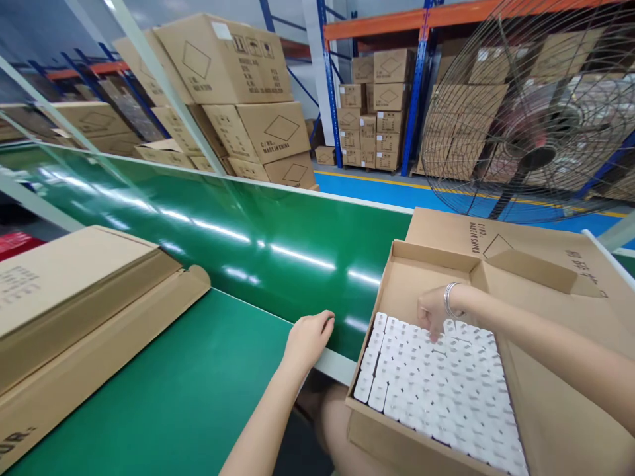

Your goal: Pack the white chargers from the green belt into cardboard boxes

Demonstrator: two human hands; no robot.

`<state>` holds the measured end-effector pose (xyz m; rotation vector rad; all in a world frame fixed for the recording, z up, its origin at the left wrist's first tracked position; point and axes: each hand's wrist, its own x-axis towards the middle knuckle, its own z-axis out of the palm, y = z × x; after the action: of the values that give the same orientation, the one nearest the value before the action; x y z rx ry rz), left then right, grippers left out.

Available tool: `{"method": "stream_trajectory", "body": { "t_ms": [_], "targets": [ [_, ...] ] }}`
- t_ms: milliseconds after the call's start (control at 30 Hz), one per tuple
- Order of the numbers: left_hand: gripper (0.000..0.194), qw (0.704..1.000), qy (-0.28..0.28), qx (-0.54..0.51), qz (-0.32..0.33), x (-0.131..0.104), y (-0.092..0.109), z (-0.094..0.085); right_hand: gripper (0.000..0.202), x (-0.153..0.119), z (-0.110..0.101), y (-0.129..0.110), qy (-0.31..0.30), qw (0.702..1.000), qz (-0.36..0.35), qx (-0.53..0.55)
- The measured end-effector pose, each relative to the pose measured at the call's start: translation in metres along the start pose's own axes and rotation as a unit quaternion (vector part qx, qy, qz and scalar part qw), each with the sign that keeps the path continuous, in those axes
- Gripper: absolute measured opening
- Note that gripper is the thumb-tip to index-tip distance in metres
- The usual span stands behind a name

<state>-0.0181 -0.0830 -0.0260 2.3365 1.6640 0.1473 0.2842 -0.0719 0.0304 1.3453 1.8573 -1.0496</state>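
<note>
My right hand (434, 309), with a silver bracelet at the wrist, reaches down into an open cardboard carton (387, 281). Its fingers are curled, with the tips pointing down onto small white rounded-end pieces (446, 390) packed in tight rows. Whether a piece is pinched between those fingertips is hidden. The rows fill the near part of the carton, while bare cardboard shows at its far end. My left hand (308, 336) hovers by the pale edge of the green conveyor, left of the carton. Its fingers are curled in, and nothing shows in them.
On the left, a large flattened-looking carton (84, 284) lies on the green table (173, 383). The green conveyor belt (297, 231) runs across behind. Stacked cartons (262, 132) stand beyond it, a big wire-caged fan (530, 125) at the right, and storage racks (417, 86) farther back.
</note>
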Motion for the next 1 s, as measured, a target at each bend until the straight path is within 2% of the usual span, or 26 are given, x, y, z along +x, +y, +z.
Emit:
{"method": "stream_trajectory", "body": {
  "t_ms": [200, 300, 367, 467, 567, 700, 867, 1000],
  "targets": [
    [0.028, 1.000, -0.009, 0.002, -0.005, 0.000, 0.000, 0.000, 0.035, 0.001, -0.004, 0.016, -0.020, 0.997, -0.035, 0.069],
    [0.028, 1.000, -0.006, 0.000, -0.005, 0.001, 0.000, 0.001, 0.045, 0.003, -0.002, 0.030, -0.009, 0.991, -0.059, 0.120],
    [0.028, 1.000, -0.006, -0.001, -0.005, 0.001, 0.000, 0.001, 0.050, 0.003, 0.003, 0.037, 0.018, 0.985, -0.072, 0.154],
    [0.028, 1.000, -0.011, -0.002, -0.009, 0.001, 0.001, 0.000, 0.039, 0.002, 0.013, 0.042, 0.071, 0.976, -0.088, 0.189],
    [0.028, 1.000, -0.018, -0.002, -0.015, 0.000, 0.002, -0.002, 0.037, -0.004, 0.024, 0.041, 0.122, 0.966, -0.098, 0.204],
    [0.028, 1.000, -0.021, 0.000, -0.016, -0.001, 0.003, -0.003, 0.028, -0.013, 0.037, 0.036, 0.157, 0.956, -0.102, 0.226],
    [0.029, 1.000, -0.018, 0.004, -0.006, -0.001, 0.002, -0.001, 0.039, -0.020, 0.051, 0.035, 0.256, 0.936, -0.074, 0.231],
    [0.028, 1.000, -0.019, 0.004, -0.002, -0.001, 0.003, 0.000, 0.059, -0.032, 0.068, 0.041, 0.331, 0.914, 0.004, 0.236]
  ]
}}
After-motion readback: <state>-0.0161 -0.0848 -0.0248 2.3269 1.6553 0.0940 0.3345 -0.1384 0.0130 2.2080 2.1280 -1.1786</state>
